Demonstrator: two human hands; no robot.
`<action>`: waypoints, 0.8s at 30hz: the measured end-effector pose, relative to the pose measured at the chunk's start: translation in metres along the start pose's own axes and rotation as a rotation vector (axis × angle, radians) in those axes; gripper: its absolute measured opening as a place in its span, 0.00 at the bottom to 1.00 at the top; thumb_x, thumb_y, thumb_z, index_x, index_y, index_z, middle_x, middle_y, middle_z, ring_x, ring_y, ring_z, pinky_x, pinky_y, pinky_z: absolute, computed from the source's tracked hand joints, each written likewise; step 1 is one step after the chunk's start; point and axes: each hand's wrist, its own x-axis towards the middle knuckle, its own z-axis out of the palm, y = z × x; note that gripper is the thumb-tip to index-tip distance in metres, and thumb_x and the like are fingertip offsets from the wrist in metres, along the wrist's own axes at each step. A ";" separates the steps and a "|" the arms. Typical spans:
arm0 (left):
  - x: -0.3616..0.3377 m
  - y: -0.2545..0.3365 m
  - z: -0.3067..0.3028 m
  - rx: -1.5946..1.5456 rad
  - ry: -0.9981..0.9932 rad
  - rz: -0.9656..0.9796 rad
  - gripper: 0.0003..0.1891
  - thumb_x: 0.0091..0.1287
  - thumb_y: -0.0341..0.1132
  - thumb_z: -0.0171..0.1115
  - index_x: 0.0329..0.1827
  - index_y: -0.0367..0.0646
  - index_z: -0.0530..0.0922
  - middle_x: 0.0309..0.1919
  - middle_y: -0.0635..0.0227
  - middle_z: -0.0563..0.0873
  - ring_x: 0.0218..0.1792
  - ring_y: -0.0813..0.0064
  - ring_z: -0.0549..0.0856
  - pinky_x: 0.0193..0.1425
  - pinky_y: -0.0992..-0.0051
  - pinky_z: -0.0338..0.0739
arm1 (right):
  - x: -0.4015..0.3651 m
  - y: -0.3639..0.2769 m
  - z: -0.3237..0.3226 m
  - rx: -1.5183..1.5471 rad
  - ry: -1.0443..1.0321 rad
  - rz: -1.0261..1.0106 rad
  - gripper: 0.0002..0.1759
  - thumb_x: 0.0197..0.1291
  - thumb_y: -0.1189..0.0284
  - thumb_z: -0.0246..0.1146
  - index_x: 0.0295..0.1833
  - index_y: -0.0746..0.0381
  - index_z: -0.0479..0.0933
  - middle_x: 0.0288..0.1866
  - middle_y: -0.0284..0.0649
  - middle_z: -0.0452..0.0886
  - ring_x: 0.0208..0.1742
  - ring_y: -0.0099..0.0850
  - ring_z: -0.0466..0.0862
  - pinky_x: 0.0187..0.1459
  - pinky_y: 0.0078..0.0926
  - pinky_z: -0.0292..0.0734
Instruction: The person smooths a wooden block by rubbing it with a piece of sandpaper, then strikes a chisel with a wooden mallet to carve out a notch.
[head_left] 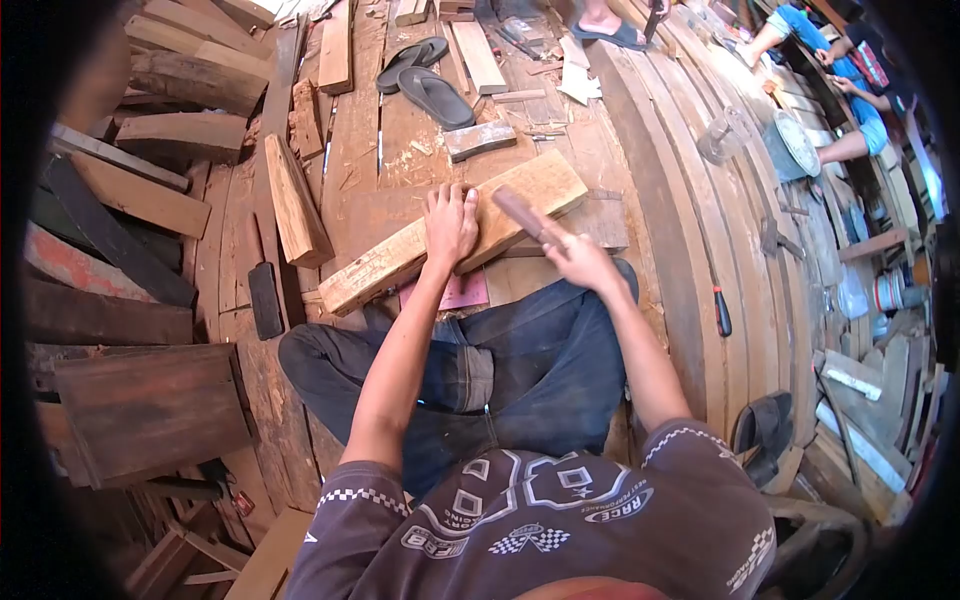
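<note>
A thick pale wooden beam [375,265] lies slantwise across the floor in front of my crossed legs. My left hand [451,222] grips its middle from above, with the fingers over the far edge. In my right hand [575,257] is a flat, brown, bar-shaped tool [520,213], its free end over the right part of the beam. The fingers are wrapped round its near end. A pink piece [462,292] shows beneath the beam, close to my lap. Just beyond the beam sits a smaller wooden block [481,141] with a grey top.
Black sandals [435,95] lie ahead. A wedge-shaped timber [297,210] and a dark-bladed tool [265,290] are at left, beside stacked timber [185,135]. At right are a screwdriver [721,312], a hammer-like tool [780,240], a bucket [793,147] and a seated person [862,95].
</note>
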 end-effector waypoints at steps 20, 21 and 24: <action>0.001 -0.002 0.001 -0.031 0.036 0.006 0.19 0.80 0.46 0.48 0.54 0.40 0.80 0.54 0.52 0.82 0.58 0.48 0.77 0.66 0.50 0.68 | -0.014 0.000 -0.004 -0.057 -0.101 0.224 0.39 0.70 0.65 0.58 0.84 0.37 0.54 0.36 0.63 0.86 0.40 0.56 0.90 0.47 0.52 0.87; 0.002 -0.004 0.003 -0.027 0.048 0.011 0.19 0.80 0.46 0.48 0.54 0.40 0.80 0.53 0.52 0.82 0.58 0.48 0.77 0.66 0.50 0.67 | -0.009 0.000 -0.010 -0.063 -0.016 0.352 0.40 0.70 0.65 0.58 0.84 0.38 0.53 0.36 0.62 0.87 0.40 0.55 0.90 0.48 0.52 0.87; 0.000 -0.002 0.005 -0.031 0.047 0.008 0.19 0.80 0.45 0.47 0.53 0.40 0.80 0.53 0.51 0.82 0.57 0.48 0.77 0.66 0.50 0.68 | -0.027 -0.015 0.012 -0.019 0.045 0.208 0.40 0.69 0.65 0.57 0.85 0.40 0.52 0.35 0.61 0.87 0.37 0.56 0.90 0.47 0.54 0.87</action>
